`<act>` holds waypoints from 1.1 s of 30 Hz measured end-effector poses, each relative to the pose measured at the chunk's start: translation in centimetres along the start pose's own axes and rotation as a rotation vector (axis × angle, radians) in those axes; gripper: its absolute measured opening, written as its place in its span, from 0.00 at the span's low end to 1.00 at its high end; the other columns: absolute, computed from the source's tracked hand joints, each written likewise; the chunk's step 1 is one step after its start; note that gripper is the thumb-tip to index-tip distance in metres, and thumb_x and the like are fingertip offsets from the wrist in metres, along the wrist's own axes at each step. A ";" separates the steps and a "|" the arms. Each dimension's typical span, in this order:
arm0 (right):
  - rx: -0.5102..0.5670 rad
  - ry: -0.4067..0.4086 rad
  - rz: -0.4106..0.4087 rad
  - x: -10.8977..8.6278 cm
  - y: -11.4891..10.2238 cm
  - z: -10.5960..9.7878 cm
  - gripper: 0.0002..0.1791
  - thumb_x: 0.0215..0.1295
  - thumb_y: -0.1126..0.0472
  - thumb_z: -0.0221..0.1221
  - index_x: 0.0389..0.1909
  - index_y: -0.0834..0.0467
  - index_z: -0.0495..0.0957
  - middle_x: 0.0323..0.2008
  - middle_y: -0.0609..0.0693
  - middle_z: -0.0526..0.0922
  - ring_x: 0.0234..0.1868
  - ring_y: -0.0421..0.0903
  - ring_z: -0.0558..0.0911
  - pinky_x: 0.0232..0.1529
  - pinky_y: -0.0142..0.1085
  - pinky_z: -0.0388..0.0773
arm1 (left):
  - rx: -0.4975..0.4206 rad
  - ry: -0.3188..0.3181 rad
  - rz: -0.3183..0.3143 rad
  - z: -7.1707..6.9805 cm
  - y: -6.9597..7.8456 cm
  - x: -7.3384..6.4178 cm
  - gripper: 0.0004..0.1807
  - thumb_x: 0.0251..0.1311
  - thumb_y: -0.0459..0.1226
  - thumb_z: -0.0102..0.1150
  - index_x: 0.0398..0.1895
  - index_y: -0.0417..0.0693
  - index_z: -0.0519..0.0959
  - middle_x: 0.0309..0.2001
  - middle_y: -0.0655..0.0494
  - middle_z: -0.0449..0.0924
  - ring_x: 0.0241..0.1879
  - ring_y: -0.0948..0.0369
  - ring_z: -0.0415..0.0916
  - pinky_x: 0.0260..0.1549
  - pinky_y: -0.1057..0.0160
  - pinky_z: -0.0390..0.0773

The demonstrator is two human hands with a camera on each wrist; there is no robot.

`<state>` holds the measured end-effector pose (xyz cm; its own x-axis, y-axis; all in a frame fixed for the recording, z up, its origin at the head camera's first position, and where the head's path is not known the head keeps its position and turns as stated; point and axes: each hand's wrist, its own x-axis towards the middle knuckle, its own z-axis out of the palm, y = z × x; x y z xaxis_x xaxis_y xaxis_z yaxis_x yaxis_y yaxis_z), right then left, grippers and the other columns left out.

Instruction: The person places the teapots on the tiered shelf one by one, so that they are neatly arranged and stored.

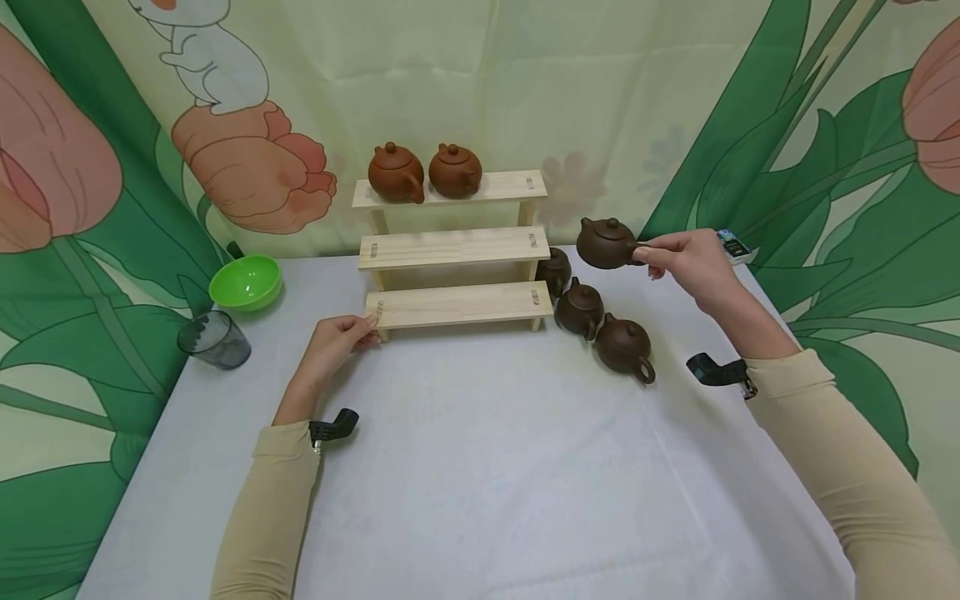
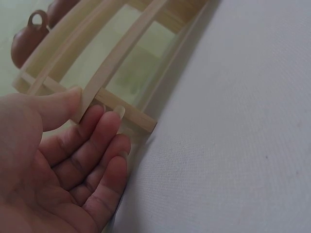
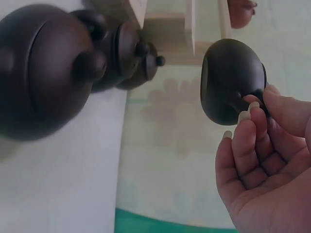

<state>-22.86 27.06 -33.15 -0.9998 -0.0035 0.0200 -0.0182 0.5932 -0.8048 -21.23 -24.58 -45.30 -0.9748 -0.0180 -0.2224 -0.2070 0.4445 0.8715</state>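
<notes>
My right hand (image 1: 693, 262) pinches a dark brown teapot (image 1: 606, 243) by its handle and holds it in the air, right of the three-step wooden stand (image 1: 457, 307). In the right wrist view, thumb and fingers close on the handle of that teapot (image 3: 232, 80). My left hand (image 1: 336, 346) grips the left end of the stand's lowest step, thumb above and fingers below the board (image 2: 114, 56). Two reddish-brown teapots, one left (image 1: 395, 172) and one right (image 1: 454, 172), sit on the top step. The middle and lowest steps carry nothing.
Three more dark teapots stand on the table right of the stand: a rear one (image 1: 553, 272) partly hidden, a middle one (image 1: 580, 308) and a front one (image 1: 624, 344). A green bowl (image 1: 246, 283) and a grey clear cup (image 1: 215, 340) are at the left edge. A patterned curtain (image 1: 615, 108) hangs behind.
</notes>
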 end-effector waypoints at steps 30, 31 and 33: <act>0.137 -0.015 -0.177 3.0 -7.6 14.2 0.12 0.63 0.53 0.67 0.28 0.58 0.87 0.18 0.45 0.77 0.23 0.40 0.70 0.24 0.31 0.64 | -0.007 -0.003 0.015 -0.1 -0.3 0.2 0.27 0.69 0.53 0.56 0.47 0.35 0.82 0.35 0.57 0.85 0.38 0.63 0.78 0.42 0.69 0.78; 0.127 -0.007 -0.184 3.0 -7.8 14.7 0.12 0.62 0.52 0.67 0.27 0.58 0.87 0.18 0.45 0.76 0.23 0.40 0.69 0.24 0.31 0.63 | -0.007 -0.002 0.011 -0.1 -0.3 0.2 0.26 0.69 0.53 0.55 0.46 0.36 0.82 0.35 0.57 0.85 0.38 0.63 0.78 0.42 0.69 0.79; 0.117 0.012 -0.195 3.0 -8.1 15.5 0.12 0.62 0.51 0.68 0.26 0.56 0.87 0.18 0.44 0.76 0.23 0.40 0.70 0.24 0.31 0.62 | -0.006 0.000 0.007 -0.1 -0.2 0.2 0.26 0.69 0.53 0.55 0.46 0.36 0.82 0.35 0.57 0.84 0.38 0.63 0.78 0.41 0.69 0.79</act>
<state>-25.90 9.73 -35.76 -0.9771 -0.0993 0.1884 -0.2128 0.4850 -0.8482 -21.36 -24.73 -45.47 -0.9761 -0.0147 -0.2167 -0.2010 0.4394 0.8755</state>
